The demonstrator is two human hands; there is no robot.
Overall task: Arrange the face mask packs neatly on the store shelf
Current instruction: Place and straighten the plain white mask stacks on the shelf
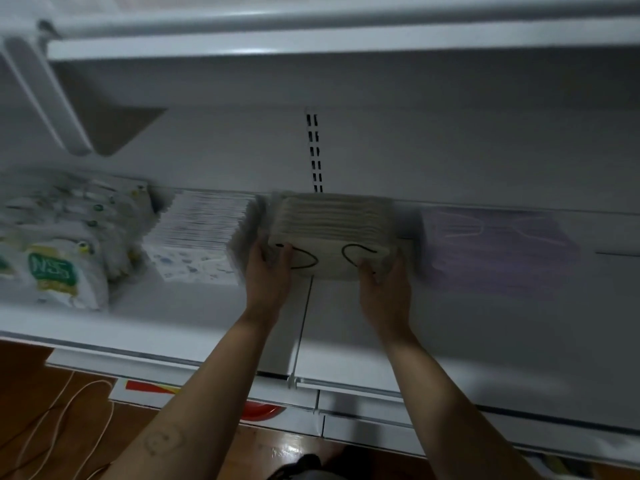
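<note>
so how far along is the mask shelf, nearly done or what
Roughly midway, I'd judge. Done: the white patterned packs stand in a tidy row. In hand: the left hand and right hand grip the beige stack at its ends. Left: the purple packs lie flat and the N95 bags look heaped.

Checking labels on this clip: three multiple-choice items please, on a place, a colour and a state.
1. The purple stack lies: A left of the beige stack; B right of it; C on top of it.
2. The beige stack's ear loops are: A black; B red; C white.
3. The hands: A hang idle; B both grip the beige stack; C hold a bottle.
Answers: B, purple sits on the beige's right; A, dark curves show on its front; B, left hand and right hand clasp its ends.
</note>
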